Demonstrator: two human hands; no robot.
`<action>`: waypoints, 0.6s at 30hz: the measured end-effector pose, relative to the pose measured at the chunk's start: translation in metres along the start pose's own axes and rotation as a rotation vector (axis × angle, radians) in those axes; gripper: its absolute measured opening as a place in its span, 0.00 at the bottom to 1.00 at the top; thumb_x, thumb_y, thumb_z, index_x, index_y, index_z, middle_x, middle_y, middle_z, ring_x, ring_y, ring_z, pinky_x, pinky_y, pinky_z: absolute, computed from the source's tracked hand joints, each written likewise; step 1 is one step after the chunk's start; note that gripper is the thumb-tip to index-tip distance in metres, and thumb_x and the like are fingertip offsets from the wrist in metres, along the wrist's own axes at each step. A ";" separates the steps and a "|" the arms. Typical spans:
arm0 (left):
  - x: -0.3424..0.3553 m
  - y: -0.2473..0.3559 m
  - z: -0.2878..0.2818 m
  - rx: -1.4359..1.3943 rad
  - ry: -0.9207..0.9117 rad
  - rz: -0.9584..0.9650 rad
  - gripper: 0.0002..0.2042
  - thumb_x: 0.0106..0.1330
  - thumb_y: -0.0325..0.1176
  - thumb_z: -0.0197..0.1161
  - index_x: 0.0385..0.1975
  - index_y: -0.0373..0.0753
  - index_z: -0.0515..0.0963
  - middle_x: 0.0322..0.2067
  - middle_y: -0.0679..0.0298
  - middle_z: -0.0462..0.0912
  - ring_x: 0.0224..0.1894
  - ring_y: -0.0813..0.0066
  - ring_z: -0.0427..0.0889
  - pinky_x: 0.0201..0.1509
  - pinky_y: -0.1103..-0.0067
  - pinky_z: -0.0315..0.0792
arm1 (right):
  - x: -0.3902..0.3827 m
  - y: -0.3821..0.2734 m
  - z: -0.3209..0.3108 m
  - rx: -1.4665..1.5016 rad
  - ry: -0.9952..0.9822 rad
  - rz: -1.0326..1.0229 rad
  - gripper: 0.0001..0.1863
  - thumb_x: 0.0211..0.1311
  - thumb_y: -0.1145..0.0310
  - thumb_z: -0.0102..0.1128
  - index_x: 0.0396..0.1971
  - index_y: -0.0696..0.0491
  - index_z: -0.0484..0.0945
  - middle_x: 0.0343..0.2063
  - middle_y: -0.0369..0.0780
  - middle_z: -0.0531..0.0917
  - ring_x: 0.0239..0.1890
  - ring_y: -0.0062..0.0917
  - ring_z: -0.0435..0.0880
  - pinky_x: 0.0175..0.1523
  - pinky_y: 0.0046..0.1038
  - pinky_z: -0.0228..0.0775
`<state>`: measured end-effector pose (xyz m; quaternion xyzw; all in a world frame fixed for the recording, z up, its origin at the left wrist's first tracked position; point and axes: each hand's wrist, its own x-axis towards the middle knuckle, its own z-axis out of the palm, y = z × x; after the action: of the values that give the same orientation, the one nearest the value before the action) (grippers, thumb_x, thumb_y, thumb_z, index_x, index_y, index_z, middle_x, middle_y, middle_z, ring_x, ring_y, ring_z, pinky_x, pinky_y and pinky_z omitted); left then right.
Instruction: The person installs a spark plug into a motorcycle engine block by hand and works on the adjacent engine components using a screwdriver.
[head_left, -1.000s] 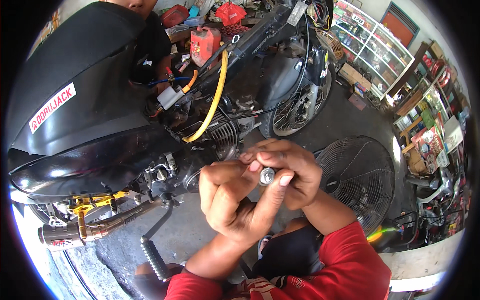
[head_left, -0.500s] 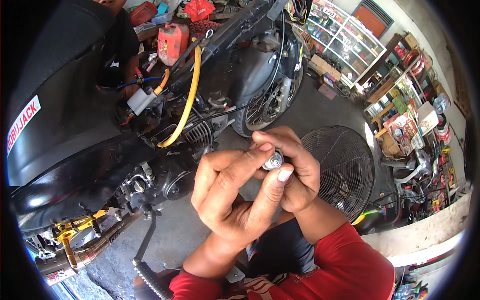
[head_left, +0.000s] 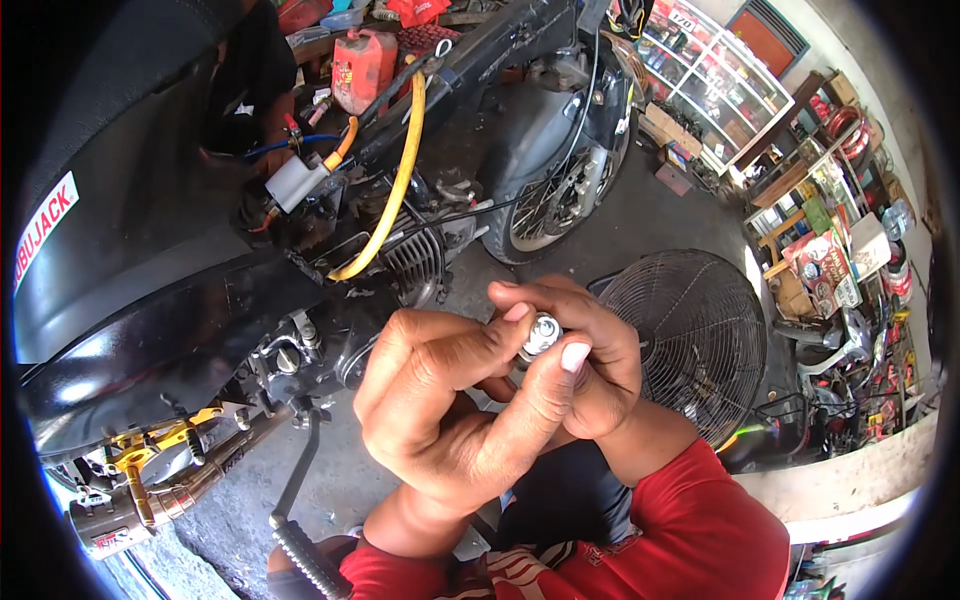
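In front of my chest, both hands meet around a small silver spark plug, seen end-on with its round metal rim facing me. My left hand pinches it between thumb and fingertips, the other fingers curled in. On the opposite side, my right hand closes its fingers around the plug, hiding most of its length. Left of my hands stands a motorcycle with a dark body. Its finned engine is exposed, and a yellow hose curves down beside it.
A black fan with a wire grille stands right of my hands. Ahead are a front wheel and a red jerrycan. A kick lever juts out at lower left. Cluttered shelves line the right. A person in dark clothing is at upper left.
My hands have shifted slightly left and down, and the plug's end is tilted more toward me. The surroundings have moved right in the picture. Both hands keep hold of the plug.
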<state>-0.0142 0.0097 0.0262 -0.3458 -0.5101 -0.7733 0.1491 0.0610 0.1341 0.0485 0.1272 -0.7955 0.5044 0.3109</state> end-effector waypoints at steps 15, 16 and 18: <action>-0.005 0.000 0.002 -0.059 -0.044 0.102 0.14 0.52 0.27 0.80 0.38 0.35 0.86 0.33 0.64 0.85 0.35 0.76 0.80 0.40 0.81 0.74 | -0.011 0.000 0.005 0.225 0.010 0.177 0.27 0.76 0.57 0.52 0.62 0.65 0.74 0.46 0.46 0.84 0.46 0.29 0.83 0.53 0.29 0.73; -0.005 -0.001 0.003 -0.062 -0.041 0.118 0.14 0.52 0.27 0.80 0.38 0.35 0.86 0.33 0.64 0.85 0.36 0.76 0.80 0.40 0.81 0.74 | -0.009 0.000 0.004 0.195 0.019 0.150 0.26 0.76 0.59 0.54 0.62 0.65 0.74 0.47 0.47 0.84 0.46 0.29 0.83 0.53 0.29 0.73; -0.005 -0.003 0.005 -0.068 -0.036 0.146 0.14 0.52 0.27 0.80 0.38 0.35 0.86 0.34 0.64 0.86 0.36 0.76 0.80 0.40 0.81 0.75 | -0.007 0.000 0.000 0.091 0.060 0.070 0.25 0.74 0.61 0.56 0.61 0.65 0.75 0.46 0.47 0.84 0.46 0.30 0.83 0.53 0.30 0.74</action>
<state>-0.0104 0.0152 0.0225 -0.4008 -0.4596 -0.7708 0.1842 0.0658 0.1332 0.0440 0.0982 -0.7660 0.5541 0.3108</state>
